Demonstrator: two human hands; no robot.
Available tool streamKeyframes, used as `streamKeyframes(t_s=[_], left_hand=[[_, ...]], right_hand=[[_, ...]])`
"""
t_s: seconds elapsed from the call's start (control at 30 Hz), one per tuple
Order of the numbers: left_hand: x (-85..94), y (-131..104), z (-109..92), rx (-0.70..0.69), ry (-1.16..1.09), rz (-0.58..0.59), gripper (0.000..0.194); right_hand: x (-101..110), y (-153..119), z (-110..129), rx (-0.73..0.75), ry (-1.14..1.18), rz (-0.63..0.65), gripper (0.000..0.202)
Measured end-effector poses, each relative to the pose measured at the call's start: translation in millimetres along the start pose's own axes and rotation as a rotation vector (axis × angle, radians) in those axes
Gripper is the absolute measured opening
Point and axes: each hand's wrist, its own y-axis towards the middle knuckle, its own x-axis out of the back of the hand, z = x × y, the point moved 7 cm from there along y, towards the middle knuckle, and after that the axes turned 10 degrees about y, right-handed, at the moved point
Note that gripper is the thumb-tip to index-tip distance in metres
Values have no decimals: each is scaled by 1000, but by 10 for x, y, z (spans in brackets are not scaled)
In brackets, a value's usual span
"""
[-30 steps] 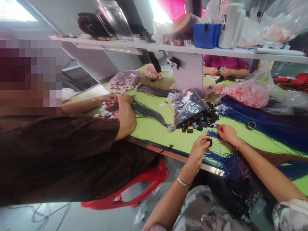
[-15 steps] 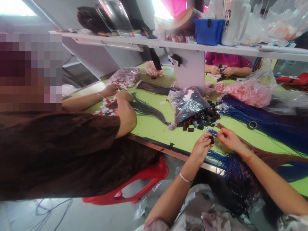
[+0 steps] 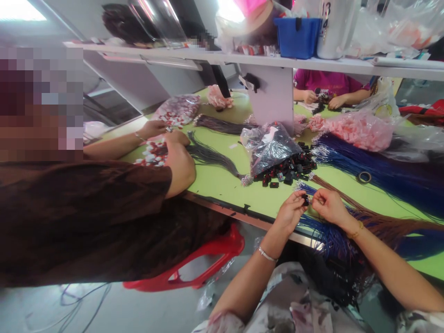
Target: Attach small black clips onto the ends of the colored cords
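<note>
Between the thumb and fingers of my left hand [image 3: 291, 212] is a small black plastic connector housing [image 3: 305, 200]. Close to its right side, my right hand [image 3: 329, 207] is closed in a pinch on a wire whose tip points at the housing; the wire is thin and hard to make out. Blue wires [image 3: 310, 225] hang below my hands over the table edge. Just beyond my fingers lie a bundle of blue wires with metal tips [image 3: 305, 187] and a bundle of brown wires [image 3: 333, 192]. A pile of black housings [image 3: 291, 169] spills from a clear bag [image 3: 272, 148].
On my left a co-worker's arm [image 3: 182, 159] reaches over white and red connectors [image 3: 152, 153]. A red stool [image 3: 218, 259] stands below. Overhead runs a shelf [image 3: 222, 58] with a blue bin [image 3: 298, 39]. A tape roll [image 3: 364, 177] lies on dark blue wires [image 3: 391, 171]. Another person sits opposite.
My right hand has shifted slightly down toward the black housing, and the gap between my hands is smaller. The view has tilted a little. The person opposite has moved their hands apart.
</note>
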Motion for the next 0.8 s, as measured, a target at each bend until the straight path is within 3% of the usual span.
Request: streamKeyframes(t_s=[0.27, 0.53, 0.73, 0.8], left_hand=[[4, -19, -9, -27, 61, -27, 29], [20, -66, -9, -50, 209, -79, 31], [31, -61, -44, -93, 284, -93, 29], [1, -140, -105, -173, 396, -124, 25]], right_hand=[[-15, -18, 85, 54, -109, -17, 8], [-58, -28, 141, 170, -116, 72, 10], [-85, -29, 84, 114, -73, 85, 12], [-54, 1, 40, 89, -1, 131, 15]])
